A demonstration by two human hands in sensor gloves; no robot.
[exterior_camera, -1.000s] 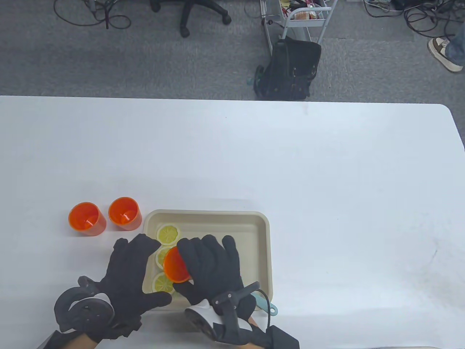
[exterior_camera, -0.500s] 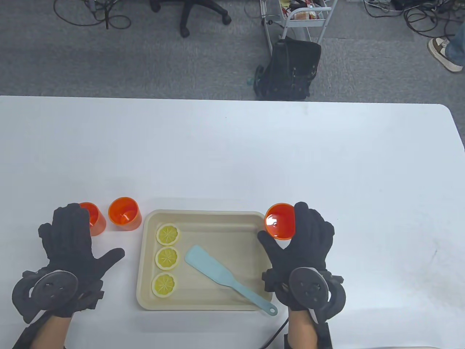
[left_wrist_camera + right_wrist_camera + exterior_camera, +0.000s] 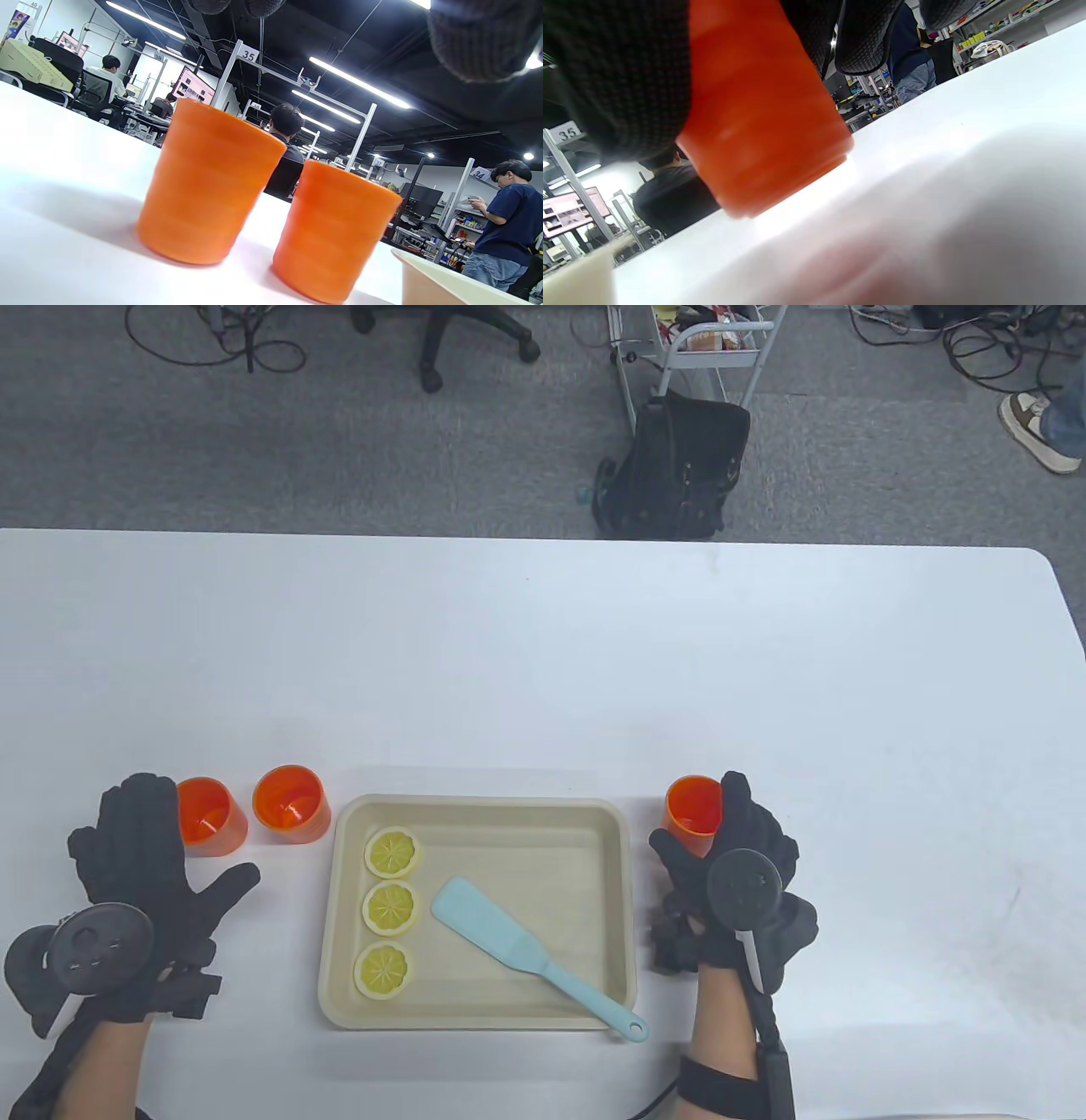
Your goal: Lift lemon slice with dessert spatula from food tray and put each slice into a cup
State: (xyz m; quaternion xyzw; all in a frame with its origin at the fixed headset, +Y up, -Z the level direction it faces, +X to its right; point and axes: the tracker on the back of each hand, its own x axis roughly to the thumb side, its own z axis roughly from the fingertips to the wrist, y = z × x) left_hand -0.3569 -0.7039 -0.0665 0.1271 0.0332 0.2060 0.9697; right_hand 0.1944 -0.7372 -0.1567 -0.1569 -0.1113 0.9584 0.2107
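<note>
1. The white worktop (image 3: 543, 661) carries everything.
2. The beige food tray (image 3: 624, 848) holds three lemon slices (image 3: 391, 908) in a column at its left and the blue dessert spatula (image 3: 509, 942), lying untouched.
3. The right hand (image 3: 730, 882) has its fingers (image 3: 628, 76) wrapped around the right cup (image 3: 694, 806); only the right wrist view shows the cup's base at the worktop.
4. The left hand (image 3: 144, 874) lies flat with fingers wide, holding nothing.
5. Two orange cups (image 3: 335, 233) stand left of the tray; the left wrist view shows them apart.
</note>
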